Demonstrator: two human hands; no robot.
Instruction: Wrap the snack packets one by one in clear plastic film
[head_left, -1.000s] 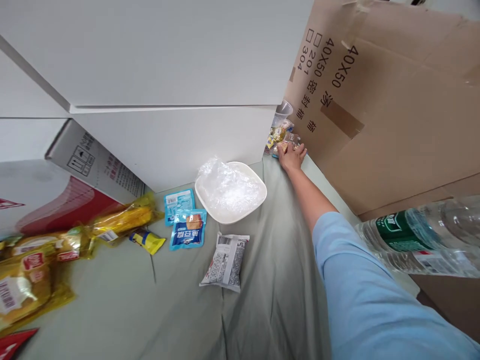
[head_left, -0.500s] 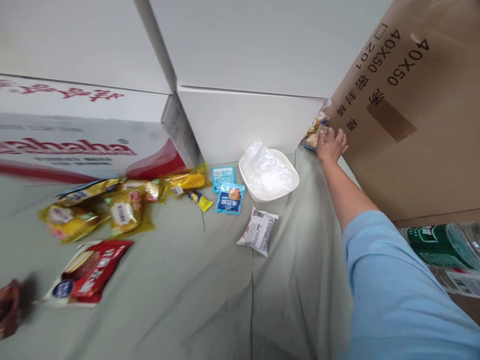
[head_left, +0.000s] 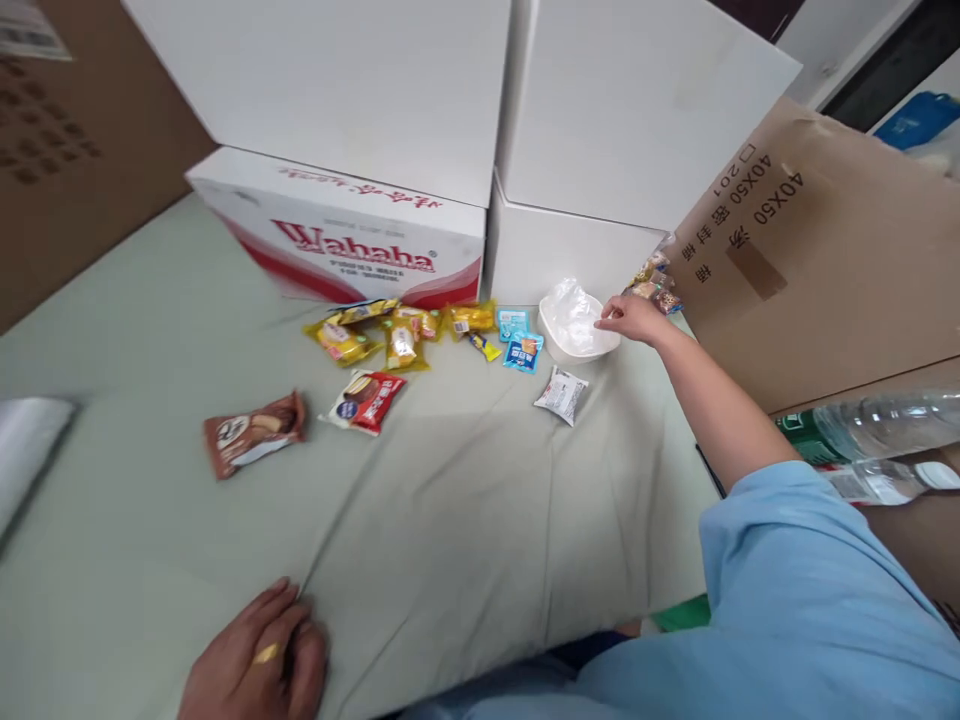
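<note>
My right hand (head_left: 628, 318) reaches over the right rim of a small white bowl (head_left: 577, 353). Its thumb and finger are closed on the crumpled clear plastic bag (head_left: 571, 305) inside. Behind that hand, small snack packets (head_left: 655, 285) are piled in the corner. At the lower left, my left hand (head_left: 259, 655) rests palm down on the cloth, fingers loosely extended and holding nothing. Nearest to it lies a brown snack packet (head_left: 255, 432). Two blue sachets (head_left: 523, 352) and a white-grey packet (head_left: 562, 395) sit left of and below the bowl.
Yellow snack packs (head_left: 405, 340) and a red-and-white packet (head_left: 366, 402) lie before a Wahaha carton (head_left: 352, 235). White boxes (head_left: 592, 110) stand behind, and a brown cardboard box (head_left: 840, 270) walls the right side. Plastic bottles (head_left: 885, 425) lie at right. A blurred whitish object (head_left: 30, 440) is at left.
My right hand has moved left from the corner packets to the bowl. The view has swung left and widened, bringing in my left hand and the whole brown packet.
</note>
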